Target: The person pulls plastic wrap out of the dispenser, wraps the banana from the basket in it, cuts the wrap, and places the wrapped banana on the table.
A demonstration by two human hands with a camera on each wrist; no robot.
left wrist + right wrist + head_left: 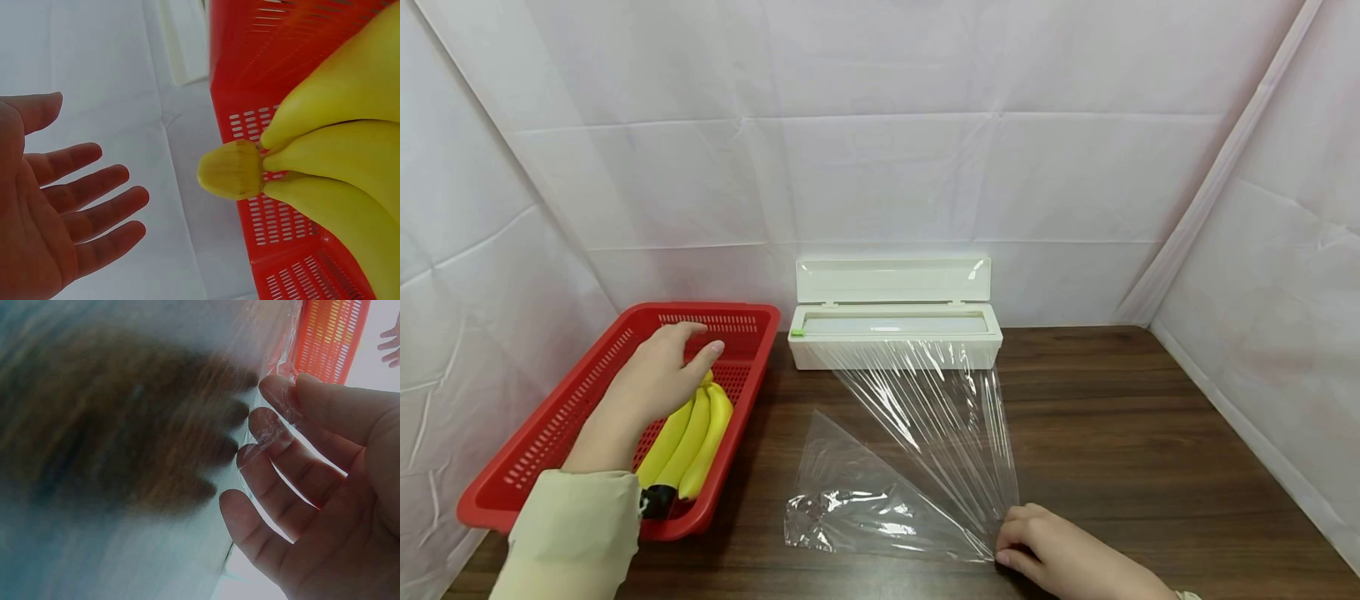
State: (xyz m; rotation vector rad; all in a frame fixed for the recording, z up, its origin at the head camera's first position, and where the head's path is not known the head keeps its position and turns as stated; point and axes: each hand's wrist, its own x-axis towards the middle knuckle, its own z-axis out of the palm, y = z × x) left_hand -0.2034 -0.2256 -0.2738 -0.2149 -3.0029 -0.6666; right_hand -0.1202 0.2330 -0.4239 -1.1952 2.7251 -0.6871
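While your right hand [1052,546] pinches the cling film [940,425], hold it steady. Bring your left hand [662,367], spread and empty, around the stem [230,172] of the banana bunch [696,437].

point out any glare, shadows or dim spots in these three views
Head view: bright glare streaks across the plastic film; left wrist view: dim, with the left hand's palm side shaded; right wrist view: a dark, soft-edged shadow or reflection of the right hand on the tabletop, with washed-out white at upper right.
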